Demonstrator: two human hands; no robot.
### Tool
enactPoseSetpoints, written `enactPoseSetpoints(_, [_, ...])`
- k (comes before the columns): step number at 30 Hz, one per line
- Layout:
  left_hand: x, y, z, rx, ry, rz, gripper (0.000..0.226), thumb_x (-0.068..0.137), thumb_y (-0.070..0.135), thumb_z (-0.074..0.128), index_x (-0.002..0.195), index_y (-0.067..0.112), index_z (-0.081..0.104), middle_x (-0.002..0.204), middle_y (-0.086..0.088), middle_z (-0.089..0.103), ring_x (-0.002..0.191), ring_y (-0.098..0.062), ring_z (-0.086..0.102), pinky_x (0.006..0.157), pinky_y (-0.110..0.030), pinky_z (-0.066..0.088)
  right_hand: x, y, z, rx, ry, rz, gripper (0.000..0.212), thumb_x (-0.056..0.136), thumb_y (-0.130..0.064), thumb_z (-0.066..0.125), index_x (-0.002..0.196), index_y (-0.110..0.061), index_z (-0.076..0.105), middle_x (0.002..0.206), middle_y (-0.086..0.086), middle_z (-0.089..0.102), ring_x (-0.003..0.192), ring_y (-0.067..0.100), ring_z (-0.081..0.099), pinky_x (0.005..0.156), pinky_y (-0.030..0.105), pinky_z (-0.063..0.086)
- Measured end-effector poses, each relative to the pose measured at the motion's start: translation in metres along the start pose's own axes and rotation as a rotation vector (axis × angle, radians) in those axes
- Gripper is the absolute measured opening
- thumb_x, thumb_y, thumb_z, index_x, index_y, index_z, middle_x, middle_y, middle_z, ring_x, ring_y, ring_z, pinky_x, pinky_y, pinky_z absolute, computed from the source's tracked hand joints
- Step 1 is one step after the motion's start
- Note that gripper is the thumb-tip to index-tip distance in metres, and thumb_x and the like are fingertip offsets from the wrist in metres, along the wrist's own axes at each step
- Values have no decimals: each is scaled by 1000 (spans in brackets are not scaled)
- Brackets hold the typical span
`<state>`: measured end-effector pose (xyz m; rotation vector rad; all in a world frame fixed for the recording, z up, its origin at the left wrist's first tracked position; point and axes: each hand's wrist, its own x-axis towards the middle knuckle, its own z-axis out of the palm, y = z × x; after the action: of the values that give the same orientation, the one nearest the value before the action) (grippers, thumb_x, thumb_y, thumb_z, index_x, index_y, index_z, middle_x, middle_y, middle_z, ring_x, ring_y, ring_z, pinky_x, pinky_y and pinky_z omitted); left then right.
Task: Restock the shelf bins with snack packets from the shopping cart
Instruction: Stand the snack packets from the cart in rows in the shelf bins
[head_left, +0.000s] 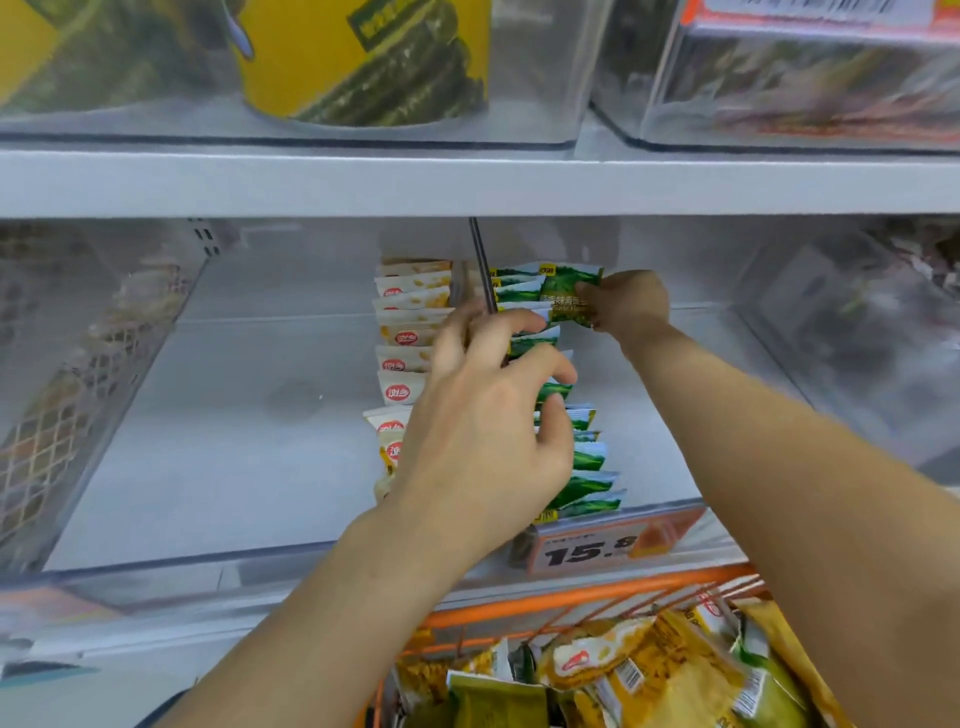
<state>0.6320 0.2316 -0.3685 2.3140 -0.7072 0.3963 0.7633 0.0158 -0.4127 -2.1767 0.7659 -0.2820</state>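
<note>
white shelf (467, 182), clear bins (218, 415) holding packet rows (582, 462)

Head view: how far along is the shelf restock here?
Partly done. A row of green packets and a row of white-yellow packets already stand in the clear bin. In hand: the right hand holds a green packet at the row's back; the left hand steadies the row. Left: the orange cart holds more packets.

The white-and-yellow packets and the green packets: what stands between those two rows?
In the head view, a thin grey divider separates the white-and-yellow packets from the green packets.
</note>
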Motion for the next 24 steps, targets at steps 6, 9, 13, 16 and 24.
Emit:
enactPoseSetpoints(6, [1, -2, -3, -3, -26, 18, 26, 81, 27, 52, 99, 23, 69, 127, 1, 56, 130, -31, 35, 102, -24, 22, -27, -15, -39, 187, -65, 58, 36, 90, -16, 62, 114, 10, 59, 79, 16, 62, 60, 24, 57, 72, 36, 54])
enactPoseSetpoints(9, [-1, -1, -10, 72, -48, 67, 40, 84, 37, 46, 114, 18, 65, 129, -6, 56, 134, -37, 33, 110, -32, 21, -75, -29, -81, 248, -66, -44, 21, 93, -14, 57, 109, -2, 62, 73, 5, 61, 58, 15, 56, 61, 26, 49])
enactPoseSetpoints(13, [-14, 19, -28, 12, -45, 259, 42, 88, 37, 47, 120, 15, 62, 127, -4, 57, 131, -28, 41, 109, -33, 27, -165, -31, -139, 134, -119, -246, 10, 91, -20, 59, 87, -14, 65, 72, -1, 68, 59, 12, 62, 60, 25, 50])
enactPoseSetpoints(16, [-36, 49, -38, -256, -181, 324, 24, 87, 35, 53, 104, 24, 68, 98, 12, 66, 95, -4, 59, 84, -24, 45, -228, -18, -171, -76, -213, -310, 19, 89, -31, 62, 76, -18, 66, 66, -3, 71, 58, 7, 65, 60, 26, 51])
enactPoseSetpoints(24, [-90, 66, -2, 48, -1100, 556, 65, 76, 8, 59, 135, 34, 48, 134, 10, 50, 120, -16, 49, 91, -39, 48, -268, 51, -162, -314, -373, -197, 16, 86, -39, 65, 84, -24, 69, 58, -12, 64, 61, 1, 58, 59, 21, 42])
